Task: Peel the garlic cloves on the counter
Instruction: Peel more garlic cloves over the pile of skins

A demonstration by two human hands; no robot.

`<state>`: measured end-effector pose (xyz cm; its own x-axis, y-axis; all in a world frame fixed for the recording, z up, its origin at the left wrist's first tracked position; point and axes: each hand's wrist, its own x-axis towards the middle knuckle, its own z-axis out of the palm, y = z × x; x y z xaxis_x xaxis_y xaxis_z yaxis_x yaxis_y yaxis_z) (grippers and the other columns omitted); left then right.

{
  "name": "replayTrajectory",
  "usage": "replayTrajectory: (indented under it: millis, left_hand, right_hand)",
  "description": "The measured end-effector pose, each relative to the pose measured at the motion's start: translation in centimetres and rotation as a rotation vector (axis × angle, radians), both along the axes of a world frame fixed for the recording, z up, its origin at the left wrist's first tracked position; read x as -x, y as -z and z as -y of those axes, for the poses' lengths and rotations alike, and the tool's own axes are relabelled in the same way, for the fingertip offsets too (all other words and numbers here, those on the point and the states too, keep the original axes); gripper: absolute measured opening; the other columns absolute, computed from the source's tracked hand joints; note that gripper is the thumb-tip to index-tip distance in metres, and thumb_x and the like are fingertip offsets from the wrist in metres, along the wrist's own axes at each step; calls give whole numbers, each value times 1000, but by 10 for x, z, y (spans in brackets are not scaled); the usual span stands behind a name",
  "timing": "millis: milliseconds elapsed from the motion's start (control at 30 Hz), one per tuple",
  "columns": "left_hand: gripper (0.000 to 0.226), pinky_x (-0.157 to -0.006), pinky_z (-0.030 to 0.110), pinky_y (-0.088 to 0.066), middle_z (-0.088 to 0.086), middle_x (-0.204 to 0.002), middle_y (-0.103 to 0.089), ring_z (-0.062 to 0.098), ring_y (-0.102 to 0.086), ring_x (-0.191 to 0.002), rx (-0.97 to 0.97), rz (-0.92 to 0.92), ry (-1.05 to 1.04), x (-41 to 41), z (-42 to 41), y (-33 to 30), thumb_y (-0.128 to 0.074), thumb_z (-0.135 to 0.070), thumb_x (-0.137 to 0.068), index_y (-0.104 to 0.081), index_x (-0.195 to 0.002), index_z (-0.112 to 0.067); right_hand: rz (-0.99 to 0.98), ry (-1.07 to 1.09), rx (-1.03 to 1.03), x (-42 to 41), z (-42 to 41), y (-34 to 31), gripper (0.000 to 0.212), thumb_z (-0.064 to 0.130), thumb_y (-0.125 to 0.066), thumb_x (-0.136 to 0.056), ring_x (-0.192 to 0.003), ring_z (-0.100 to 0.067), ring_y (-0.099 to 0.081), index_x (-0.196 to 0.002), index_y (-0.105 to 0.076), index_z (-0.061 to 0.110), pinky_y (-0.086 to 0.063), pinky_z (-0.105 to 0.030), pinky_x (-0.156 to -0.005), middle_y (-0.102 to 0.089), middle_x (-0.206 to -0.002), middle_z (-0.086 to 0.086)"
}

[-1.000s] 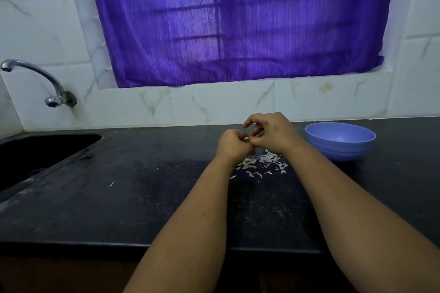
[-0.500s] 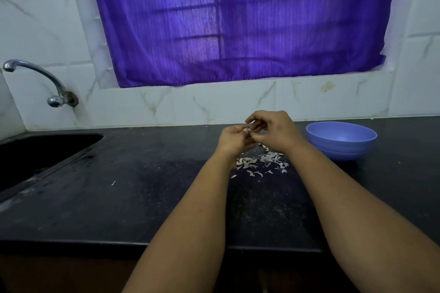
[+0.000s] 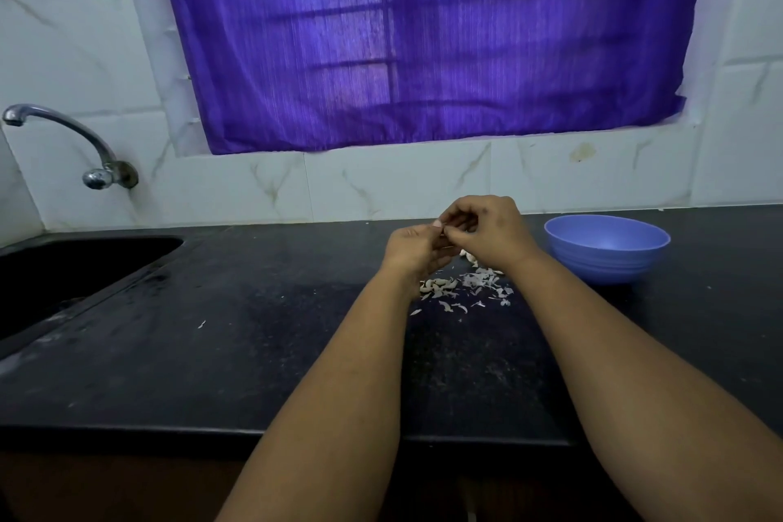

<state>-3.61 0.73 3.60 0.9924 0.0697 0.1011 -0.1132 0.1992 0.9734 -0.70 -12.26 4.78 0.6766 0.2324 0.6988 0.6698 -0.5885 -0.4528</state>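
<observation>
Both hands met above the black worktop [image 3: 254, 352], toward its far edge. The left hand [image 3: 413, 250] had its fingers curled and appeared to pinch a garlic clove [image 3: 443, 231], of which only a small pale sliver showed between the hands. The right hand [image 3: 487, 231] had its fingers bent in over the same spot, thumb and forefinger nipping at the clove's skin. Compared with a second before, the hands had lifted a little and shifted slightly toward 1 o'clock, so more of the pile beneath them showed. That pile, of pale peels [image 3: 466, 288] with what looked like cloves mixed in, lay on the worktop at 6 o'clock from the hands. A blue bowl [image 3: 606, 250] stood at 3 o'clock from them; its visible inside looked empty. By my reckoning, one clove was being stripped and the job was midway.
</observation>
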Motion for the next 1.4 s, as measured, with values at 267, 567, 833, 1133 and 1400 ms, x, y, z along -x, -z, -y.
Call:
replayTrajectory:
  millis: [267,567,833,1133,1400]
  left_hand:
    - [5,-66,18,-57,15,-84,-69,12,-71,-70,84,105,-58,0,4,1,-60,5,-90,-66,-90,6]
    - [6,-72,21,-58,13,-85,-71,17,-72,-76,149,154,-39,-3,2,4,-63,5,-88,-66,-92,3]
    - [11,-66,14,-55,8,-79,-69,10,-68,-67,282,127,-28,-3,1,0,-60,8,-88,-66,-87,-1]
    - [8,-72,18,-57,13,-83,-69,16,-68,-72,232,178,-26,-7,2,5,-64,7,-86,-67,-88,0]
    - [10,-80,23,-57,21,-99,-70,26,-70,-92,209,187,-20,-7,3,7,-67,-1,-86,-68,-95,3]
  right_hand:
    - [-37,91,-55,5,-1,-3,8,17,-76,-73,-68,-7,-65,-81,-75,19,-53,-21,-68,-66,-68,8]
    - [-114,21,-204,7,0,-4,9,10,-75,-76,-63,-2,-64,-83,-74,15,-55,-18,-62,-69,-70,3]
    - [-270,-38,-390,5,-2,-4,12,15,-79,-75,-76,-15,-72,-81,-73,24,-60,-36,-75,-74,-72,1]
    - [-238,20,-366,8,-2,-6,12,11,-78,-72,-70,-11,-70,-83,-75,16,-59,-28,-73,-72,-67,2]
    - [-203,68,-336,5,-5,-5,11,16,-79,-71,-68,-12,-69,-81,-73,18,-58,-28,-65,-70,-69,3]
